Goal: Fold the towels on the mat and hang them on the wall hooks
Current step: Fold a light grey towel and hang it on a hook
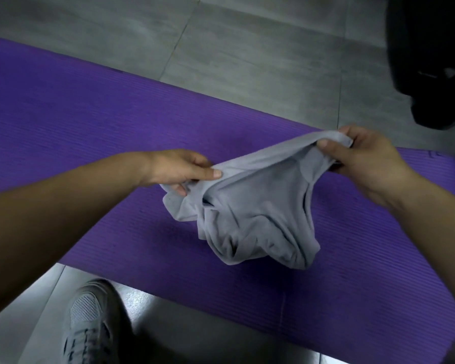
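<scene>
Nearby, purple mat point(63, 114) under the towel point(252, 211), grey shoe point(90, 319), black object point(431, 48) beyond.

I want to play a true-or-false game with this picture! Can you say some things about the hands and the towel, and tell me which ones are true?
1. The left hand and the right hand both hold the grey towel. True.
2. The mat is green. False: it is purple.
3. The grey towel is neatly folded. False: it hangs crumpled between the two hands.
4. A grey shoe stands on the tiled floor beside the mat. True.
</scene>
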